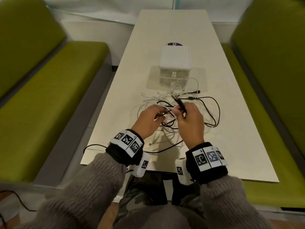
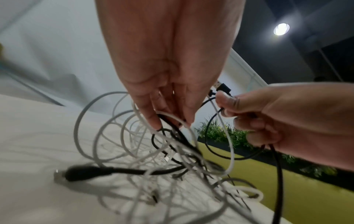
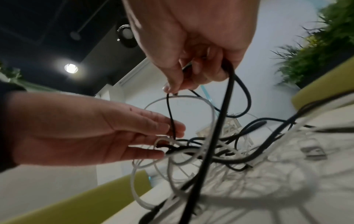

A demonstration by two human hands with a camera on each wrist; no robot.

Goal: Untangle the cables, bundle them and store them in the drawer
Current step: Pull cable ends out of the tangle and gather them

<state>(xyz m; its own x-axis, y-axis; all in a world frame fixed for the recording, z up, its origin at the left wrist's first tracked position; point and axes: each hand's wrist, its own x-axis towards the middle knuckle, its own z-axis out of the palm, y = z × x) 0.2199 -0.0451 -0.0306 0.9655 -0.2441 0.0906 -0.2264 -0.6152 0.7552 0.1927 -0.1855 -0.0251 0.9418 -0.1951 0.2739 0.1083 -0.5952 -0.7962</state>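
1. The task is at its start, judging by the pile: the white and black cables (image 1: 173, 109) lie in one loose tangle at the centre of the head view, on the table (image 1: 231, 129), with none coiled or tied.
2. The right hand (image 1: 189, 123) holds a black cable (image 3: 228, 97) near its plug, fingers curled round it, thumb and forefinger pinching a thinner black strand.
3. The left hand (image 1: 148, 121) reaches into the knot; its fingers (image 2: 153, 119) are nearly straight and close together, with a white loop and black strands across the fingertips.
4. The small white drawer unit (image 1: 175, 65), above the tangle in the head view, appears closed; nothing visibly stored.
5. Left to do: separating, bundling, storing.
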